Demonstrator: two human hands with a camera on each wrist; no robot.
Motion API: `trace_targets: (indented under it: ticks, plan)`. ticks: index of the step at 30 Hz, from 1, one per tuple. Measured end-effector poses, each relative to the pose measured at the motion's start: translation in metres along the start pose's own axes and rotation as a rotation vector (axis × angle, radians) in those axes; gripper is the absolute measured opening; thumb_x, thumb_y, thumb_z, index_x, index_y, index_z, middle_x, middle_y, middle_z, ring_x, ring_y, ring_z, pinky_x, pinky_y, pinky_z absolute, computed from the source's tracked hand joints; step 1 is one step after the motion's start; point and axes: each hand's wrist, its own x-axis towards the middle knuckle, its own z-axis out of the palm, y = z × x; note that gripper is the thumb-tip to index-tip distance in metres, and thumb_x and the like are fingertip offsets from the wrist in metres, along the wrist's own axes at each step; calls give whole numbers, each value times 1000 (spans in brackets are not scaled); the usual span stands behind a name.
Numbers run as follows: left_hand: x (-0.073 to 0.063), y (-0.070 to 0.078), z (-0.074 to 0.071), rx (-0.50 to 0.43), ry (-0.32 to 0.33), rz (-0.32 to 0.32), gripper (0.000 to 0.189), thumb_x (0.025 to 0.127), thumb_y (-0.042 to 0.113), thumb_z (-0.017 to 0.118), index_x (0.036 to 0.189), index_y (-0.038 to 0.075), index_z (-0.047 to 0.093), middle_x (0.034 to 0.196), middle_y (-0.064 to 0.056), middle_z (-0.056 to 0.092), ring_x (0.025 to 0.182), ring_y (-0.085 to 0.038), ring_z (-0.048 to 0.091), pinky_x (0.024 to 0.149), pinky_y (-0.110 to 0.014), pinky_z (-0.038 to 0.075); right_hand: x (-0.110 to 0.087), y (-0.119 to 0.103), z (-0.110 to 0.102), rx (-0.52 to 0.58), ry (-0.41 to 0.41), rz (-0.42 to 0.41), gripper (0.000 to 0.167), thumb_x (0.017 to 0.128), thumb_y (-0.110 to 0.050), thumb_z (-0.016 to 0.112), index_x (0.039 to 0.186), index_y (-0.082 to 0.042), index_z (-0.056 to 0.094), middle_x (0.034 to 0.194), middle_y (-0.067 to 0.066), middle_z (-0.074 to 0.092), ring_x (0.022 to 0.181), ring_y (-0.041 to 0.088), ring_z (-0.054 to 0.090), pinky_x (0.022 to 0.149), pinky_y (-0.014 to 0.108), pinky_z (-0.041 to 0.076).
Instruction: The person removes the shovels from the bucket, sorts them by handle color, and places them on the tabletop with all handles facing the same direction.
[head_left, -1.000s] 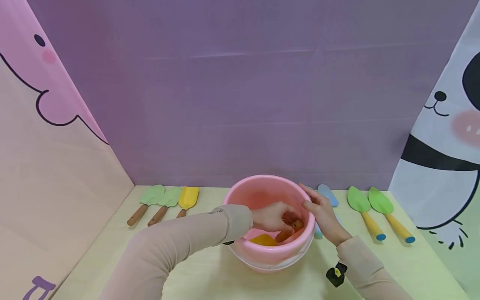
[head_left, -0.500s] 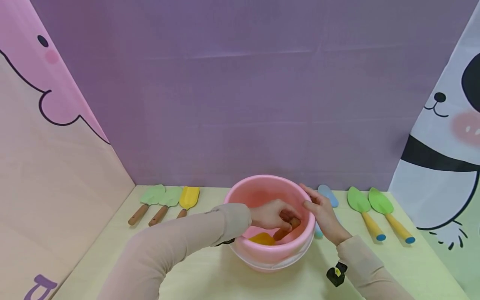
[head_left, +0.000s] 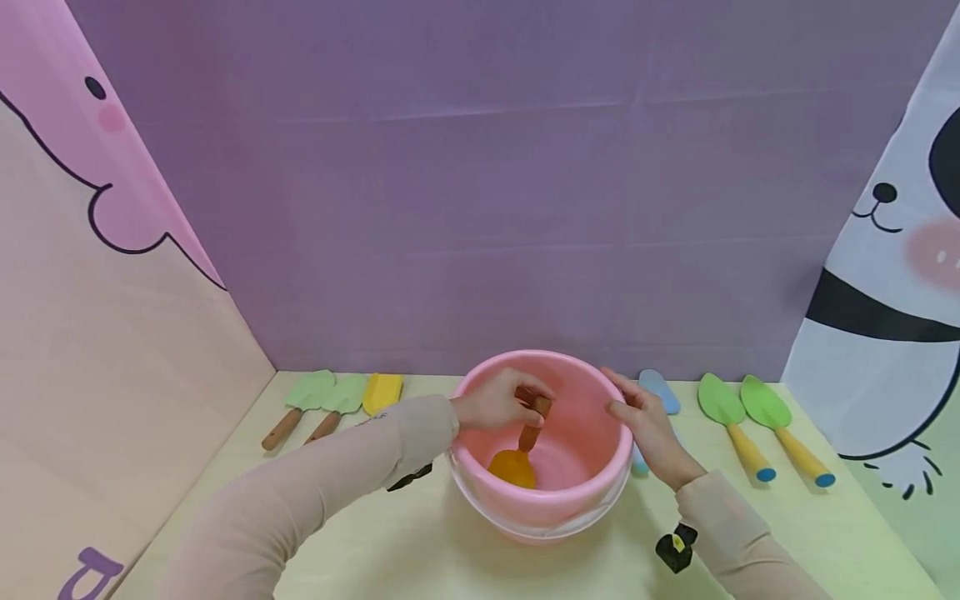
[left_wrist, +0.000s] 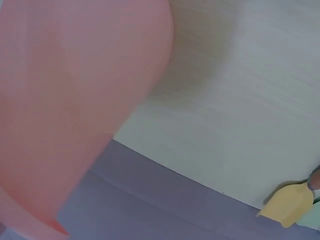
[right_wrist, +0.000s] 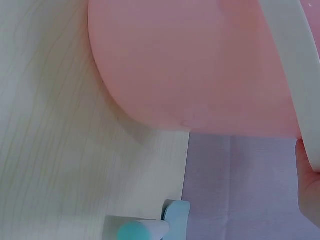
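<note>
A pink bucket (head_left: 581,425) stands on the table with its white carrying handle (head_left: 487,512) hanging low. Inside it, a toy shovel with a yellow blade (head_left: 513,468) leans up toward the left. My left hand (head_left: 497,402) reaches over the bucket's left rim and pinches that shovel's brown handle (head_left: 534,425); its blade is down near the bucket's bottom. On the opposite side, my right hand (head_left: 654,433) grips the rim, thumb at the inner edge. In the right wrist view, part of that hand (right_wrist: 308,187) shows by the white bucket handle.
At the left lie two pale green shovels (head_left: 309,390) with brown handles and a yellow shovel (head_left: 383,390). Blue shovels (head_left: 658,390) lie partly hidden behind my right hand. Two green shovels (head_left: 720,400) with yellow handles lie further right. A purple backdrop (head_left: 450,208) rises behind.
My left hand has moved left and up with the shovel's handle. The shovel swung from lying toward the right to standing steeper. My right hand keeps its place on the rim.
</note>
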Motion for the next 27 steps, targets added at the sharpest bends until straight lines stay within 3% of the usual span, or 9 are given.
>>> trace_targets:
  ticks: [4, 10, 14, 21, 27]
  plan:
    - [-2, 0, -5, 68, 35, -22, 31, 80, 1, 65, 111, 4, 66, 97, -6, 68, 91, -16, 63, 80, -22, 50, 0, -1, 1, 5, -2, -4, 54, 87, -5, 46, 140, -4, 36, 138, 20, 41, 97, -7, 53, 80, 12, 46]
    - [-8, -2, -12, 48, 134, -95, 21, 78, 8, 70, 98, 13, 69, 89, 0, 66, 87, -13, 60, 80, -25, 50, -1, -3, 0, 0, -1, -5, 54, 87, -5, 46, 140, -5, 36, 136, 21, 43, 96, -5, 55, 79, 13, 47]
    - [-11, -4, -18, 55, 179, -131, 21, 77, 9, 71, 98, 10, 67, 86, 1, 62, 87, -15, 57, 80, -26, 51, -1, -3, 0, -5, -5, -8, 54, 87, -5, 47, 140, -5, 36, 136, 21, 43, 97, -4, 55, 79, 13, 47]
    - [-10, -6, -28, 202, 90, -89, 28, 79, 8, 69, 107, 4, 63, 91, -1, 59, 90, -18, 55, 80, -26, 51, -1, -2, 0, 9, -10, -13, 54, 88, -6, 46, 141, -5, 35, 136, 21, 43, 98, -4, 55, 80, 13, 47]
    - [-12, -9, -36, 239, -36, -27, 32, 80, -3, 65, 111, 2, 59, 92, -1, 60, 90, -17, 58, 79, -25, 52, -1, -1, 1, 12, -12, -8, 55, 87, -5, 46, 141, -4, 35, 138, 21, 42, 99, -4, 55, 80, 14, 47]
